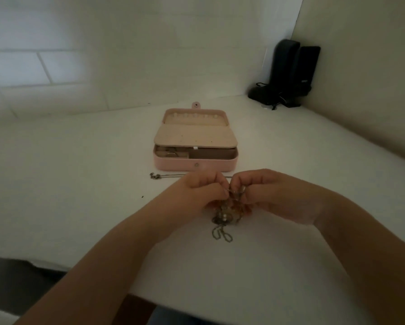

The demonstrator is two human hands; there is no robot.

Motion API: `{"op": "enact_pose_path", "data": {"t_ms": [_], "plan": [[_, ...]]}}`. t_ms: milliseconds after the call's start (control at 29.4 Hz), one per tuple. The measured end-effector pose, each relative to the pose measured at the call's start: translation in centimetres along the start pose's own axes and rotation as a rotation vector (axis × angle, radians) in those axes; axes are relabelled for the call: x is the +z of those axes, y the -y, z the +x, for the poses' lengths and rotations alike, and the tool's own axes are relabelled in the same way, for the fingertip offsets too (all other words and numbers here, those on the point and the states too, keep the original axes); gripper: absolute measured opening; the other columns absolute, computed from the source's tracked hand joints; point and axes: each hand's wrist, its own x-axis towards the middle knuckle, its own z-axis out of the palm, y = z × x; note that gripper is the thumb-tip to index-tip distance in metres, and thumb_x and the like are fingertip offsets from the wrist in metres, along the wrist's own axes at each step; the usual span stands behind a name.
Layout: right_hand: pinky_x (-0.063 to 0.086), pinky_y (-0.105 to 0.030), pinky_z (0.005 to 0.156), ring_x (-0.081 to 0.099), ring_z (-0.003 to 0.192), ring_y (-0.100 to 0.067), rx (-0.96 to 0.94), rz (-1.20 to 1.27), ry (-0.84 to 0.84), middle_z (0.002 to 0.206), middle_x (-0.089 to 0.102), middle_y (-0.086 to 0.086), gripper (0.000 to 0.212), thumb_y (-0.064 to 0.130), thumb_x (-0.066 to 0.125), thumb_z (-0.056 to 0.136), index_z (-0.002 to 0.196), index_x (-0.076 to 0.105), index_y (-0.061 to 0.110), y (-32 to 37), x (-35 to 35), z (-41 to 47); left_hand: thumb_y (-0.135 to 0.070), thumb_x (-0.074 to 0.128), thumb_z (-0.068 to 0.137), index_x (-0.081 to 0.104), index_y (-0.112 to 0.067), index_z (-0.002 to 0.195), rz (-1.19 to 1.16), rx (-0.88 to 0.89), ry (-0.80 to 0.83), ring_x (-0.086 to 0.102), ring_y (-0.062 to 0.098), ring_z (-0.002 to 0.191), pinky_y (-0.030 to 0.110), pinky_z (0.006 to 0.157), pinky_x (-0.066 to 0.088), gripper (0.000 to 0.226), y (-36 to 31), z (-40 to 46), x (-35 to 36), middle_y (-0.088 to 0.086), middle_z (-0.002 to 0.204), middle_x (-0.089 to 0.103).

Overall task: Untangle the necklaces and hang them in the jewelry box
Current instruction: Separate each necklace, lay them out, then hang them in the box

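While both hands meet over the white table (290, 146), the left hand (196, 191) and right hand (265, 195) each pinch the tangled necklaces (225, 214) with curled fingers, knuckles nearly touching. Loops of chain hang below the grip onto the tabletop. Beyond the grip sits the open pink jewelry box (195, 165), and a separate chain (164, 176) lies just before it.

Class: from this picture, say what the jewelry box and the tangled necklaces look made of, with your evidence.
Jewelry box: probably pink faux leather, matte, with a snap stud; beige fabric-like lining. Tangled necklaces: dull, brassy metal chain links, seemingly with a pale bead; blur leaves that uncertain.
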Motion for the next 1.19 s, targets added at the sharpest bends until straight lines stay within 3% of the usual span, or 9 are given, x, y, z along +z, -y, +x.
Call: {"op": "enact_pose_path", "data": {"t_ms": [204, 340, 442, 612, 714, 884, 1020, 1122, 1190], "plan": [[0.043, -0.023, 0.056, 0.054, 0.057, -0.016, -0.091, 0.165, -0.166, 0.061, 0.062, -0.008, 0.007, 0.007, 0.05, 0.07, 0.074, 0.056, 0.008, -1.7, 1.7, -1.9, 0.001, 0.048, 0.088, 0.054, -0.012, 0.07, -0.21, -0.009, 0.02, 0.041, 0.01, 0.043, 0.017, 0.046, 0.042, 0.022, 0.0, -1.1, 0.4, -0.003, 0.047, 0.044], [0.042, -0.022, 0.056, 0.055, 0.061, -0.014, -0.195, 0.307, -0.269, 0.066, 0.063, -0.006, 0.011, 0.012, 0.049, 0.073, 0.075, 0.057, 0.004, -2.4, 2.0, -2.4, -0.01, 0.059, 0.085, 0.055, -0.012, 0.072, -0.152, 0.0, 0.038, 0.039, 0.011, 0.041, 0.022, 0.049, 0.043, 0.014, 0.4, -1.4, 0.1, -0.003, 0.047, 0.042], [0.045, -0.021, 0.06, 0.059, 0.069, -0.012, -0.206, 0.385, -0.315, 0.074, 0.066, -0.006, 0.015, 0.014, 0.056, 0.07, 0.079, 0.058, 0.002, -2.7, 1.9, -2.2, -0.033, 0.065, 0.067, 0.061, -0.025, 0.066, -0.073, 0.055, 0.032, 0.05, 0.015, 0.057, 0.026, 0.059, 0.042, 0.01, 0.4, -1.4, 0.0, -0.003, 0.058, 0.055], [0.051, -0.022, 0.066, 0.064, 0.078, -0.015, -0.218, 0.476, -0.298, 0.084, 0.069, -0.01, 0.026, 0.023, 0.066, 0.069, 0.084, 0.066, 0.002, -2.8, 1.5, -1.6, -0.04, 0.061, 0.063, 0.063, -0.026, 0.067, -0.064, 0.155, 0.013, 0.059, 0.013, 0.077, 0.029, 0.077, 0.046, 0.015, 0.7, -1.0, -0.4, -0.005, 0.077, 0.066], [0.052, -0.024, 0.067, 0.064, 0.076, -0.018, -0.24, 0.546, -0.236, 0.08, 0.069, -0.01, 0.021, 0.03, 0.071, 0.075, 0.078, 0.065, 0.01, -2.6, 1.5, -1.4, -0.036, 0.059, 0.068, 0.064, -0.028, 0.07, -0.086, 0.206, 0.056, 0.061, 0.01, 0.07, 0.02, 0.069, 0.048, 0.009, 0.6, -1.2, -0.5, -0.003, 0.07, 0.067], [0.051, -0.025, 0.06, 0.063, 0.063, -0.016, -0.275, 0.725, -0.164, 0.064, 0.064, -0.002, 0.021, 0.033, 0.076, 0.067, 0.068, 0.063, 0.017, -2.4, 1.4, -1.3, -0.031, 0.064, 0.071, 0.06, -0.029, 0.066, -0.105, 0.111, 0.005, 0.051, 0.013, 0.046, 0.022, 0.051, 0.044, 0.007, 0.5, -0.9, -0.4, -0.005, 0.052, 0.054], [0.052, -0.027, 0.061, 0.064, 0.061, -0.018, -0.251, 0.688, -0.194, 0.063, 0.065, -0.004, 0.017, 0.029, 0.074, 0.069, 0.068, 0.063, 0.016, -1.9, 1.5, -1.3, -0.031, 0.063, 0.071, 0.059, -0.026, 0.064, -0.105, 0.023, -0.061, 0.047, 0.014, 0.038, 0.033, 0.054, 0.039, 0.009, 0.2, -0.9, -0.2, -0.004, 0.051, 0.054], [0.05, -0.024, 0.051, 0.063, 0.056, -0.019, -0.139, 0.571, -0.344, 0.061, 0.065, -0.01, 0.017, 0.025, 0.069, 0.077, 0.066, 0.061, 0.015, -1.6, 1.4, -1.5, -0.028, 0.068, 0.074, 0.054, -0.015, 0.068, -0.113, 0.005, -0.127, 0.052, 0.017, 0.04, 0.032, 0.05, 0.043, 0.021, 0.1, -0.9, -0.1, -0.001, 0.054, 0.058], [0.05, -0.023, 0.048, 0.064, 0.056, -0.019, -0.097, 0.496, -0.422, 0.063, 0.067, -0.012, 0.018, 0.028, 0.065, 0.074, 0.071, 0.058, 0.012, -1.6, 1.2, -1.5, -0.031, 0.057, 0.068, 0.053, -0.012, 0.068, -0.104, 0.023, -0.169, 0.055, 0.017, 0.043, 0.03, 0.044, 0.046, 0.02, 0.1, -1.0, 0.0, 0.0, 0.056, 0.059]]}}
